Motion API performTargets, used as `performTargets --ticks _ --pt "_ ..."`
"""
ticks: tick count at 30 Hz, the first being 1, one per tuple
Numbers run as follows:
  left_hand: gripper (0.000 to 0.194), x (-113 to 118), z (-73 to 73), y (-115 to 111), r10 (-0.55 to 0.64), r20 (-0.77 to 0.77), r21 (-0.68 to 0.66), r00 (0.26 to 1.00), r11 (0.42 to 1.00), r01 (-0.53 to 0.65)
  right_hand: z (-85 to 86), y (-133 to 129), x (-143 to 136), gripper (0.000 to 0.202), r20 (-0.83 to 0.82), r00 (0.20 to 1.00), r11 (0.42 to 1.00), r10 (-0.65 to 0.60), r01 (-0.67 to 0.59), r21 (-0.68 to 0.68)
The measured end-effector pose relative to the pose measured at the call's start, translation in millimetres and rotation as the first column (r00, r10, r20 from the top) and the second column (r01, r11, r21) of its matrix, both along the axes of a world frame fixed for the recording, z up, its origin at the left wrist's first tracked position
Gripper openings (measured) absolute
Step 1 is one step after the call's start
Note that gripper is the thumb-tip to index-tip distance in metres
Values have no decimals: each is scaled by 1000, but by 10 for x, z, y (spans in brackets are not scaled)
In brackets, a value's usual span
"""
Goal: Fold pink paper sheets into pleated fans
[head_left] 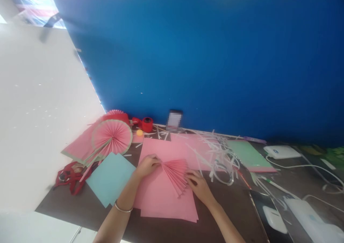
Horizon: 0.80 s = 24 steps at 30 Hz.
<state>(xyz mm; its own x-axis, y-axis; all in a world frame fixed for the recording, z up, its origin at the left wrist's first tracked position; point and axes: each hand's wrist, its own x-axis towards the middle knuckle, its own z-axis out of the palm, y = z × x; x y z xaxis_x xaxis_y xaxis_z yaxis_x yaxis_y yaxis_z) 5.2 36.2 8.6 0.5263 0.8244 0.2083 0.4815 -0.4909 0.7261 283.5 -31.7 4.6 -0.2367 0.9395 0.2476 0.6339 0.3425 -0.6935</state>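
Both my arms [115, 224] stretch over the table [238, 202]. My left hand [148, 165] pinches the narrow end of the pink fan [175, 173], maybe so the folds stay together. Half curled, my right hand [198, 186] touches its wide edge; I can't tell if it grips. Pink sheets [165, 209] lie underneath.

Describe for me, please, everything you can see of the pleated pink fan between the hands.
The pleated fan looks like pink paper, creased into narrow folds and partly spread. The left hand pinches its narrow end; the right hand's fingers are at its wide, zigzag edge. It is over pink sheets.
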Motion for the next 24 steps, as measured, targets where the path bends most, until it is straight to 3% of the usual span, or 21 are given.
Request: performTargets --ticks 5,10,15,24 --pt "28 -25 2 7 -11 35 -19 999 1000 11 131 23 -4 23 -183 969 981 -165 142 -134" --pt "27 -32 20 15 -10 80 -62 997 998 15 192 37 -36 27 -296 928 953 -225 146 -267" --pt "21 -6 22 1 79 101 -197 992 979 -58 219 58 -72 28 -302 920 950 -250 173 -261" --pt "22 -30 42 10 -3 117 -144 993 989 20 205 57 -79 27 -278 940 979 -197 177 -96"
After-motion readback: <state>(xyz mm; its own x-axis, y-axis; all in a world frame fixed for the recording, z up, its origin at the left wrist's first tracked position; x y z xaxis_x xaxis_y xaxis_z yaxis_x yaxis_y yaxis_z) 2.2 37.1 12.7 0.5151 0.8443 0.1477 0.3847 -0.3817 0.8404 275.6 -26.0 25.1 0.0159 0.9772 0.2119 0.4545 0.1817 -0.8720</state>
